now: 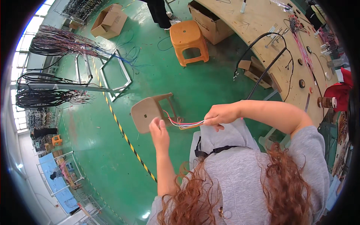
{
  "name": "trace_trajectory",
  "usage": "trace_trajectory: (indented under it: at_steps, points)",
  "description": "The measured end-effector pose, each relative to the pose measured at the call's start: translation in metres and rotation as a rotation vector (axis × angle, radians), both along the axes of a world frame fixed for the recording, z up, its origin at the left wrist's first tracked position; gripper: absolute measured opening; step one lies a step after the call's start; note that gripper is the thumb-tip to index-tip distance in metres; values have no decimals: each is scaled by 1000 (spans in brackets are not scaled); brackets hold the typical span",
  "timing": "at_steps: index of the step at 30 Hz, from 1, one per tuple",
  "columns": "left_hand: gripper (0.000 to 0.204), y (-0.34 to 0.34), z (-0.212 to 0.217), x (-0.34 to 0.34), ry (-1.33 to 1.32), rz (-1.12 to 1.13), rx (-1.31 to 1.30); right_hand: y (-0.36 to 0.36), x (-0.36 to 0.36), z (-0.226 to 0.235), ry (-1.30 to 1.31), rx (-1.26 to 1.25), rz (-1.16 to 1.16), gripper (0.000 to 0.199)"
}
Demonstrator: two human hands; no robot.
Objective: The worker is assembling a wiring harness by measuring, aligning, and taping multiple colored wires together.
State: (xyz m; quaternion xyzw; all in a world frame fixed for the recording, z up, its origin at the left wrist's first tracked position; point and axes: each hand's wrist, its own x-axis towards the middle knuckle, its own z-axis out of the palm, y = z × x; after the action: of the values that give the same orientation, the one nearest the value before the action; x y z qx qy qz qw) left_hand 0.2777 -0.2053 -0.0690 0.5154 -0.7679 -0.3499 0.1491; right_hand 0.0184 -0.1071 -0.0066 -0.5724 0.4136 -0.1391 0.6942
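Note:
My right hand (221, 115) is closed around a small bundle of wires (186, 124), in red, white and orange among other colours. From its fingers the wires stretch leftward in front of my lap, and their loose ends curl upward close to my left hand (160, 134). That left hand is raised with thumb and fingers apart, and I see nothing in its grasp. Beyond the wires stands a beige plastic stool (144, 114), partly behind my left hand.
On the right curves a wooden workbench (240, 24) with a black cable harness (268, 67) hanging over its edge. An orange stool (186, 33) and cardboard boxes (212, 24) stand ahead. Wire bundles (56, 41) hang from a metal rack (123, 75) at left. Another person's legs (157, 13) show ahead.

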Motion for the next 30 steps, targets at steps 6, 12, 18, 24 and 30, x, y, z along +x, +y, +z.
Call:
trace_trajectory:
  at_steps: [6,12,18,24,30]
  points:
    - [33,32,67,-75,108,-696,820,7,-9,10,112,-17,108,42]
    - [32,33,56,-88,90,-862,1185,26,-25,9,246,-126,246,40]
    - [30,64,43,-121,184,-602,1345,58,-55,-11,391,-257,26,33]
    - [29,73,55,-167,418,-323,1390,254,-161,-113,828,-106,-1785,22]
    - [29,100,68,-210,497,-243,1359,418,-225,-159,1584,775,-1797,28]
